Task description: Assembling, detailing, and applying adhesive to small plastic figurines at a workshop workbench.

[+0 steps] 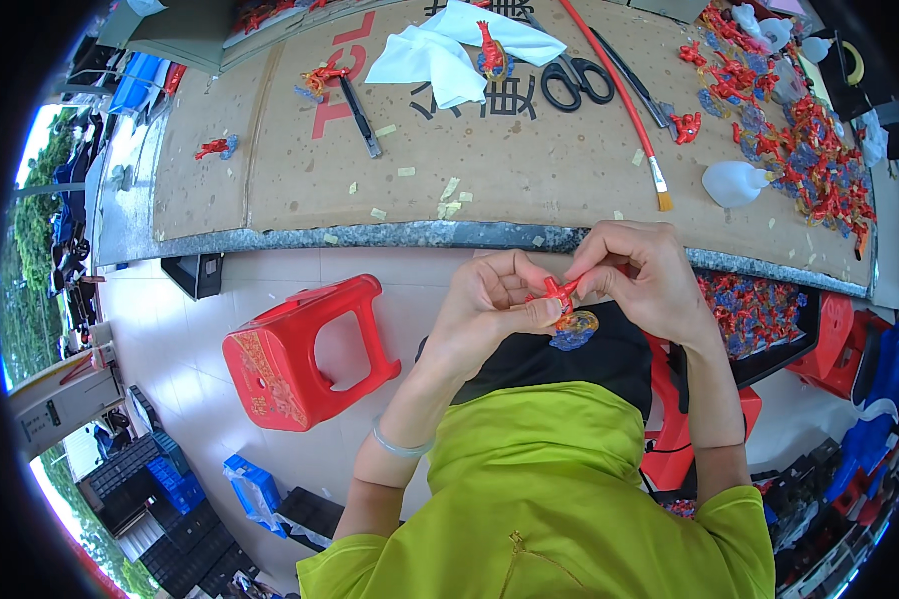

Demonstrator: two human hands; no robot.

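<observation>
A small red figurine on a clear yellow-and-blue base (pixel 574 329) is held up in front of the table's near edge. My left hand (pixel 497 301) grips its body between thumb and fingers. My right hand (pixel 641 272) pinches the upper right part of the same figurine, and its fingertips cover what they touch there. Both hands are close together above my lap, beyond the lime-green shirt.
Cardboard (pixel 300 180) covers the table. On it lie a craft knife (pixel 361 118), black scissors (pixel 576 84), a red-handled brush (pixel 645 140), white cloth (pixel 420 62), a white squeeze bottle (pixel 735 184) and heaped figurines (pixel 814 160). A red stool (pixel 270 374) stands left; a black tray (pixel 811 324) of figurines is right.
</observation>
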